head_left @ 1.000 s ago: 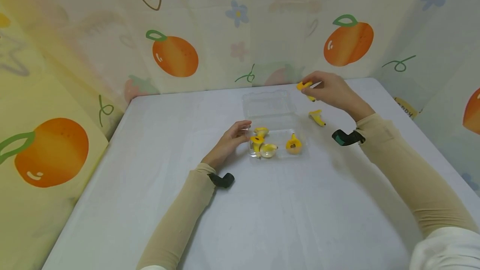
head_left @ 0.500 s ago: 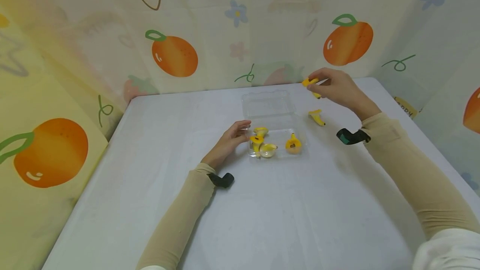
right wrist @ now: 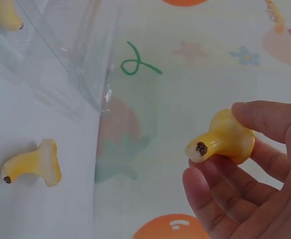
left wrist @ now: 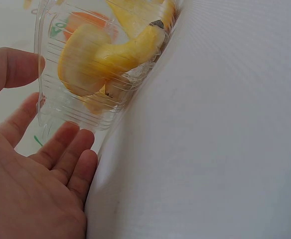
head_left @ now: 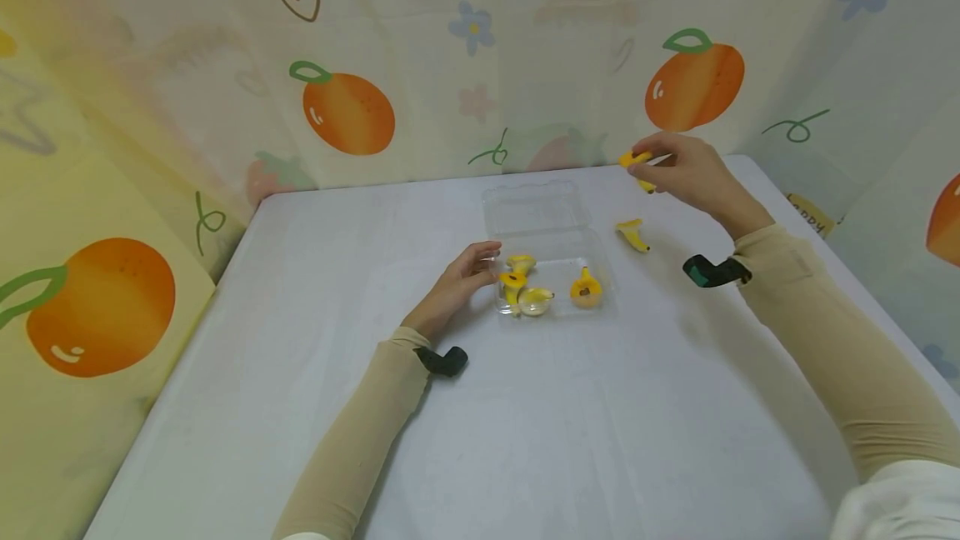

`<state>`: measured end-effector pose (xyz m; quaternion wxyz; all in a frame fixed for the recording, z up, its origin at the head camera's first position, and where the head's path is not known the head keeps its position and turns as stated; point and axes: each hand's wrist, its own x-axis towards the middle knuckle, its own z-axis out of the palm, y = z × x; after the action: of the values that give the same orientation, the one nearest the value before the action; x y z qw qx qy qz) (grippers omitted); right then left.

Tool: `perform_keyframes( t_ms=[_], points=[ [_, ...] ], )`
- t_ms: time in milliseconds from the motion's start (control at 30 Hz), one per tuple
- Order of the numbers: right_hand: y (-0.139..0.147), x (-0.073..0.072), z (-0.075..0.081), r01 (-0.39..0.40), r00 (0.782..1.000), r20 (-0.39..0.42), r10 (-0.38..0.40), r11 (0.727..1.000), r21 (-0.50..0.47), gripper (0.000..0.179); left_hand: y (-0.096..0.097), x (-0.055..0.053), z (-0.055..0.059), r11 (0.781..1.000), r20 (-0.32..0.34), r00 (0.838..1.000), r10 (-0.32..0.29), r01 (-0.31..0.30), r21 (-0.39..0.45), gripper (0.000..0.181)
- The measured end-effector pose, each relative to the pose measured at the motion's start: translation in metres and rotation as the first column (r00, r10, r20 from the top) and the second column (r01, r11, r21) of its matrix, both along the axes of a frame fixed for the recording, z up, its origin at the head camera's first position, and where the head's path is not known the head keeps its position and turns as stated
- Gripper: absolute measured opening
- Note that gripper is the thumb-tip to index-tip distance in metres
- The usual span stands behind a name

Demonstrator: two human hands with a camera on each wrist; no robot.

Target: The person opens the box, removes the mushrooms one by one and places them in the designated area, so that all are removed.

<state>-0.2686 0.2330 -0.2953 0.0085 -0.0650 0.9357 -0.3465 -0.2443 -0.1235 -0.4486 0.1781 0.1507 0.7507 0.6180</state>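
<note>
My right hand (head_left: pixel 678 167) is raised over the far right of the table. Between thumb and fingers it pinches a yellow banana-like piece with a flared end (right wrist: pixel 227 137); its dark-tipped stem points away from the palm. My left hand (head_left: pixel 459 282) is at the left side of a clear plastic clamshell box (head_left: pixel 585 244), fingertips against the rim with fingers fairly straight (left wrist: pixel 80 149). The box lies with its lid back. Several similar pieces sit inside, most at the left, and one ring-faced piece (head_left: pixel 586 290) at the right.
Another yellow piece (head_left: pixel 633 235) lies on the white tabletop (head_left: pixel 525 423) right of the box. Behind the table hangs a fruit-printed curtain (head_left: pixel 427 65), close to my right hand. Black straps with camera mounts (head_left: pixel 442 362) are on both wrists.
My right hand has moved a little right and up with the piece in its pinch. The left hand, the box and its contents stay where they were.
</note>
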Motion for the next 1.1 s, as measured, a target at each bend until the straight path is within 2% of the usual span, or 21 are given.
perform_keyframes(
  t_ms=[467,1100],
  points=[
    [0.008,-0.001,-0.002,0.051,0.999,0.016,-0.051,0.999,0.001,0.052,0.001,0.001,0.0,1.0,0.009,1.0,-0.005,0.005,0.019,0.057],
    [0.026,-0.005,-0.013,0.101,0.995,0.005,-0.1,0.995,-0.021,0.055,0.001,0.002,0.001,1.0,0.0,1.0,0.005,-0.005,0.012,0.057]
  ],
)
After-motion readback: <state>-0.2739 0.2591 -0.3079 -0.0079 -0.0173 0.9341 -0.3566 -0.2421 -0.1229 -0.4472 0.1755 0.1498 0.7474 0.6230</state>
